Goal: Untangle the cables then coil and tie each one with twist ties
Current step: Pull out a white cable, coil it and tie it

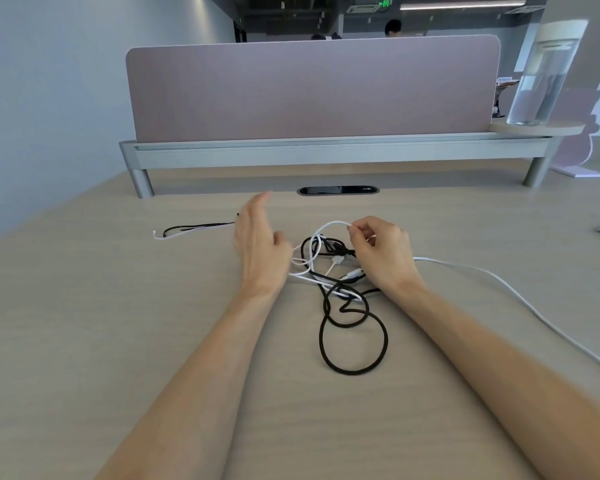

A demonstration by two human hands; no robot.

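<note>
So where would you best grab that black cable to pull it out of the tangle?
Probably at its big near loop, from above on the person's side. The black cable lies flat and alone there, clear of the white cable that the right hand pinches further back.

Setting: open-plan office. Pale wood-grain counter (118, 323) backed by a mauve fabric divider screen (312, 88) mounted on a grey metal rail (326, 152). Black oval cable port (337, 190) set into the counter just before the rail. Person's head (393, 28) visible beyond the screen. Exposed dark ceiling with a cassette air-conditioning unit (361, 8), a strip light (461, 5) and a green exit sign (384, 3). Clear water bottle (541, 74) on a round side shelf (537, 128).
</note>
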